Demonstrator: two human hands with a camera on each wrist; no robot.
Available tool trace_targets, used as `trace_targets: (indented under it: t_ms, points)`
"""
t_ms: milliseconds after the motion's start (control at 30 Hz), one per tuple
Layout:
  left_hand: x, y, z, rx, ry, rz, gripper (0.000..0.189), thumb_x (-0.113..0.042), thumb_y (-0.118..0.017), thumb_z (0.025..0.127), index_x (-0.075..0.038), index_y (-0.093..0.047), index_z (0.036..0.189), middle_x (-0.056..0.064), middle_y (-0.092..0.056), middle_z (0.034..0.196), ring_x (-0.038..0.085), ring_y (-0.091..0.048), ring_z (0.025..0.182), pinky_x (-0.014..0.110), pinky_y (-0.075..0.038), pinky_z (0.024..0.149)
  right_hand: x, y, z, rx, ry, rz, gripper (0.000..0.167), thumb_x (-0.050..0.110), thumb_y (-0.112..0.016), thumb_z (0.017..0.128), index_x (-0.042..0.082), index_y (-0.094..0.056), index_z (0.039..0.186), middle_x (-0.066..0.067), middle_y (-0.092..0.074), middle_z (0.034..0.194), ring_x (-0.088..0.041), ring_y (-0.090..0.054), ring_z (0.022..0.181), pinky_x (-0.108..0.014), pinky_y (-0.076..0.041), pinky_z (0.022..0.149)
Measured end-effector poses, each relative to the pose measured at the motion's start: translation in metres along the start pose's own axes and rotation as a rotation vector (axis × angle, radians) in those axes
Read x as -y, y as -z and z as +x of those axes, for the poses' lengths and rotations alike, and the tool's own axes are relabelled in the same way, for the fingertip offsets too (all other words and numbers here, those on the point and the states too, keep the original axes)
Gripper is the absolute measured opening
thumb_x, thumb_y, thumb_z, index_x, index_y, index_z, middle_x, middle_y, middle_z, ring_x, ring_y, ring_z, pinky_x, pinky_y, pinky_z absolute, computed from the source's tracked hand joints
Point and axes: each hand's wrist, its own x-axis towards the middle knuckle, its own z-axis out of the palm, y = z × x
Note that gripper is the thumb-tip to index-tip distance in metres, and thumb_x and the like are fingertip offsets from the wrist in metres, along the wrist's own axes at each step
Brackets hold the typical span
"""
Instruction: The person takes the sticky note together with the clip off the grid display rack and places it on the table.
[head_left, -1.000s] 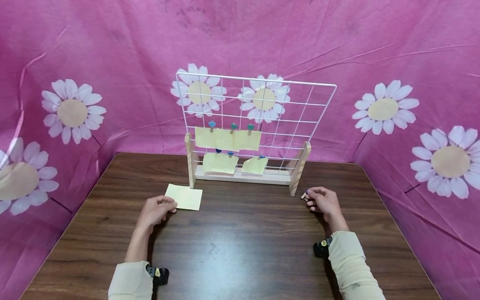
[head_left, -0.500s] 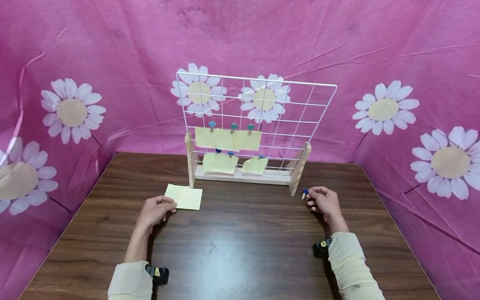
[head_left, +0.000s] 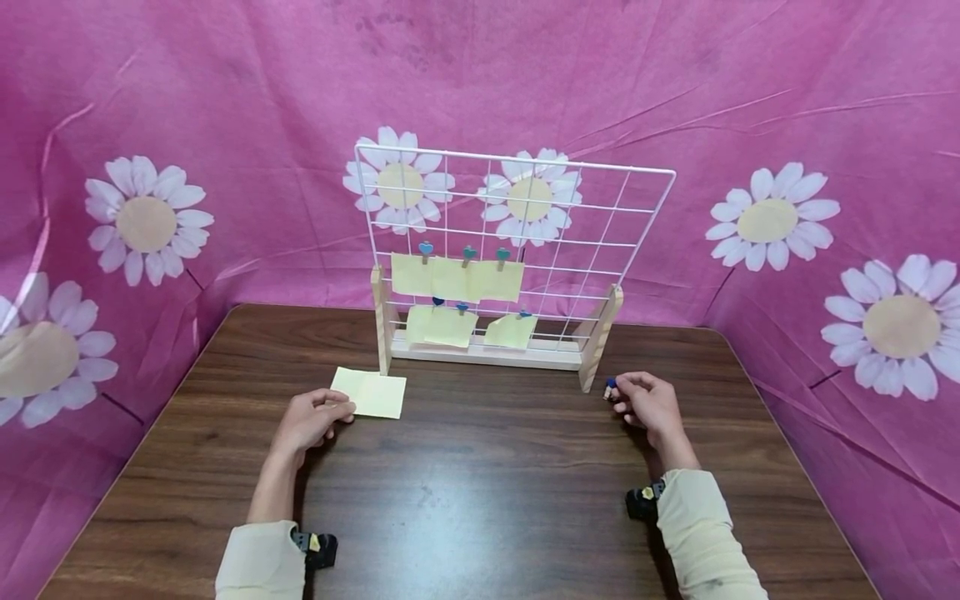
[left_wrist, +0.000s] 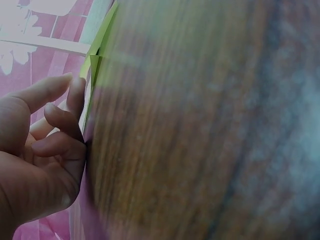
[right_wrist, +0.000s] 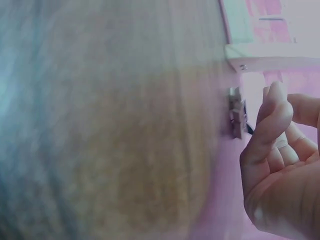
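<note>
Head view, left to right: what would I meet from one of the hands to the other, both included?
Left hand → loose yellow note → rightmost note in the lower hanging row → blue-topped clip → right hand.

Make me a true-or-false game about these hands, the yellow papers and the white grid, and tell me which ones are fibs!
1. A white wire grid stands on a brown wooden table. True.
2. Three small heart-topped clips line the upper row of yellow paper notes. True.
3. Every clip is on the grid. False: a small blue-topped wooden clip is beside the fingers of the right hand.
4. The left hand is at the edge of a loose yellow paper. True.
5. Notes hang along the grid's very top. False: they hang in its lower part.
6. The cloth behind is plain green. False: the pink cloth has big white flowers.
</note>
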Motion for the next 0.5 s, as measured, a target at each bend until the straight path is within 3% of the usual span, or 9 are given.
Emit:
trace_targets:
  t_ms: [500]
  points:
    - [-0.005,0.002,-0.001,0.001,-0.033,-0.039,0.035,-0.018,-0.066,0.098,0.006,-0.062,0.124,0.004,-0.074,0.083,0.01,-0.053,0.052,0.02,-0.038,0.043,0.023,-0.013,-0.01,0.042,0.068,-0.061,0.034,0.02,-0.06,0.103,-0.006,-0.057,0.124,0.003,-0.071,0.079,-0.004,-0.062,0.059,-0.02,-0.049,0.048]
